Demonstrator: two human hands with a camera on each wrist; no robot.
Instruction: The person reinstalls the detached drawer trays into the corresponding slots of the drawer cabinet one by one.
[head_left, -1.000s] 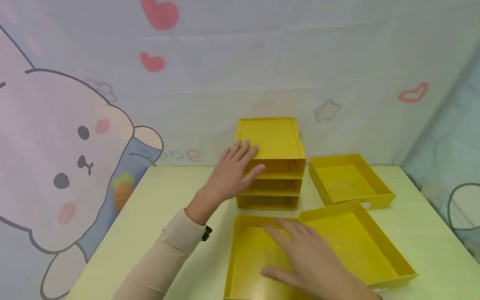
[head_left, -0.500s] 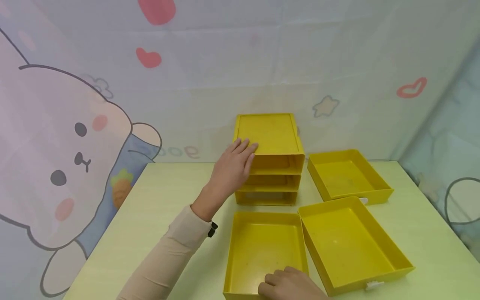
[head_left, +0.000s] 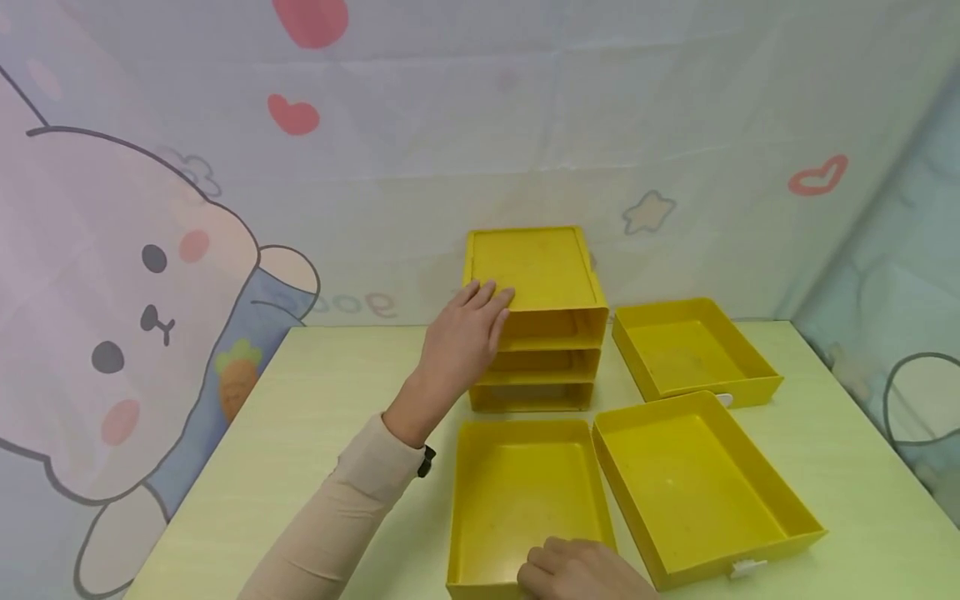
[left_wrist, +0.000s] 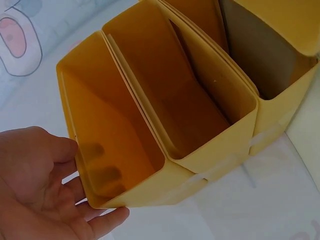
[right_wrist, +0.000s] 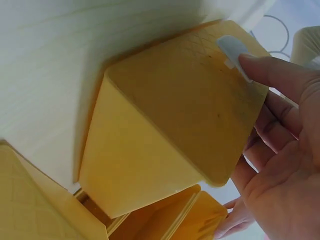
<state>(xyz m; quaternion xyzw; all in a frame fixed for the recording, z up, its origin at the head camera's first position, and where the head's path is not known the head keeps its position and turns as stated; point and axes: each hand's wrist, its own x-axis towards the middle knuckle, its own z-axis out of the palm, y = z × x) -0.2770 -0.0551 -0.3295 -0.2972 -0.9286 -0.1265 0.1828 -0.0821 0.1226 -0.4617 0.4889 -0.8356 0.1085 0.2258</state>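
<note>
A yellow three-compartment drawer cabinet (head_left: 537,265) stands toward the back of the table, its compartments facing me without drawers. My left hand (head_left: 459,350) rests on its top at the left front corner, fingers extended over the panel. Finger shadows show through the panel in the left wrist view, above the upper compartment (left_wrist: 117,135). In front of the cabinet lies a yellow drawer (head_left: 521,483). My right hand (head_left: 583,571) grips its front wall; in the right wrist view the thumb presses the white handle (right_wrist: 234,52) and the other fingers wrap over the rim.
Another yellow drawer (head_left: 701,487) lies angled right beside the gripped one, with a white handle (head_left: 747,568) facing me. A third drawer (head_left: 693,354) sits behind it, right of the cabinet. A printed cloth (head_left: 420,125) hangs behind the table (head_left: 315,433).
My right hand has come down from above the nearest drawer and taken hold of its front wall. The left hand stays on the cabinet, its thumb drawn closer to the fingers.
</note>
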